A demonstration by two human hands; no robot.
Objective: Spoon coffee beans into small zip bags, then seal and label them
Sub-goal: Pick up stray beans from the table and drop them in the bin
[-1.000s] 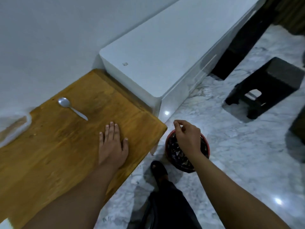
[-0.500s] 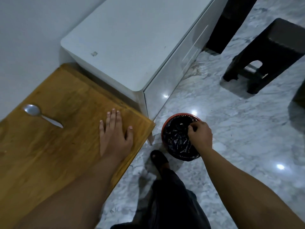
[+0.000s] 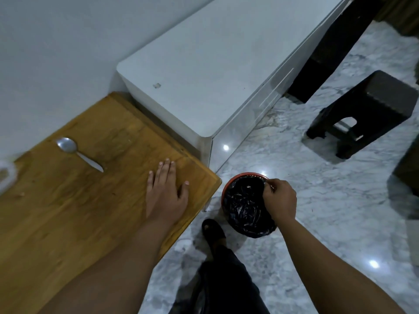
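Observation:
A metal spoon (image 3: 77,152) lies on the wooden table (image 3: 68,211), bowl toward the wall. My left hand (image 3: 165,191) rests flat on the table near its right corner and holds nothing. My right hand (image 3: 280,200) reaches down over a round red-rimmed bin (image 3: 240,176) on the floor, with its fingers pinched together at the right edge of the black liner (image 3: 242,205). I cannot see anything between those fingers. No coffee beans or zip bags are in view.
A pale, blurred object (image 3: 5,175) sits at the table's left edge. A white cabinet (image 3: 215,75) adjoins the table's far end. A black stool (image 3: 367,109) stands on the marble floor to the right. My sandalled foot (image 3: 212,230) is beside the bin.
My right hand went from above the bin down into it, and now sits at the liner's right edge. My left hand stayed flat on the table. The view shifted.

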